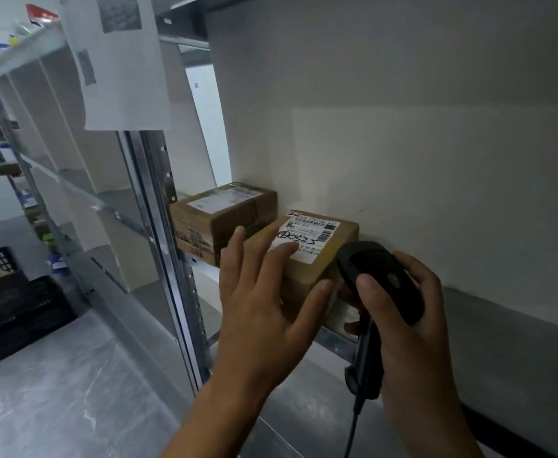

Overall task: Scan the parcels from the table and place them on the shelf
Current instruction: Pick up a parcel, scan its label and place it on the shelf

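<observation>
the left hand (264,302) lies flat, fingers straight, on the parcel (307,256) to seat it on the shelf (337,342) (label up, readable), while the right hand (409,309) grips the scanner (381,279), beside another box (224,219).

- Left hand (260,304): bare, nothing worn on the fingers or wrist.
- Right hand (414,312): bare too (thumbnail cut short).
- Both forearms (224,421) bare, unsleeved to the frame's bottom.

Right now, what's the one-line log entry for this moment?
stage: shelving | left hand: open, at near parcel | right hand: grips scanner | near parcel: on shelf beside second parcel
</observation>
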The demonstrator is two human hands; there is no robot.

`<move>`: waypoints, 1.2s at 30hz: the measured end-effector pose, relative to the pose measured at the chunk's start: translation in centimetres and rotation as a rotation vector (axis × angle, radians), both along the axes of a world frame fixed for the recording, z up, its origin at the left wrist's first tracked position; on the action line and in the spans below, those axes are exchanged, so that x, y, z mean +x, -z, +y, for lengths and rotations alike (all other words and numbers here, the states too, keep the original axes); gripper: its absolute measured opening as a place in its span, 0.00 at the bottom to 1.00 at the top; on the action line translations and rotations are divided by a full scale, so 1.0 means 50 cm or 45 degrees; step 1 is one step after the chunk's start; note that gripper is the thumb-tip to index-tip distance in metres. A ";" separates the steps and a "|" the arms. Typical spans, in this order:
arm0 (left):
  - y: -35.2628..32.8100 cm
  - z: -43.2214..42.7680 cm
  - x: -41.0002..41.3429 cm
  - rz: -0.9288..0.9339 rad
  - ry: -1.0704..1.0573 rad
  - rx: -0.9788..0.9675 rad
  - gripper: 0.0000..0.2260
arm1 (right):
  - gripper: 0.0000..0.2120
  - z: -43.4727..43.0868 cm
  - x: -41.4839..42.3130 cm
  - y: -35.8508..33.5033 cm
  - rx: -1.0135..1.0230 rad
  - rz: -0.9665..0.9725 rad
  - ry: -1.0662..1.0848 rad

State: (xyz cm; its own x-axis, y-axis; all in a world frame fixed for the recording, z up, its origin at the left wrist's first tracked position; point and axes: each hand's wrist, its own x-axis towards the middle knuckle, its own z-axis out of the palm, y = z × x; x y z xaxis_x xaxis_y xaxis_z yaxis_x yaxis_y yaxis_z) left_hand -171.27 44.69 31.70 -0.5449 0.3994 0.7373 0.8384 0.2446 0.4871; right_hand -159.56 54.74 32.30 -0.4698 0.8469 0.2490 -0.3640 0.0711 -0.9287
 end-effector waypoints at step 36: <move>-0.005 0.016 -0.107 0.079 0.003 -0.142 0.30 | 0.43 -0.001 0.009 -0.002 0.006 -0.031 0.062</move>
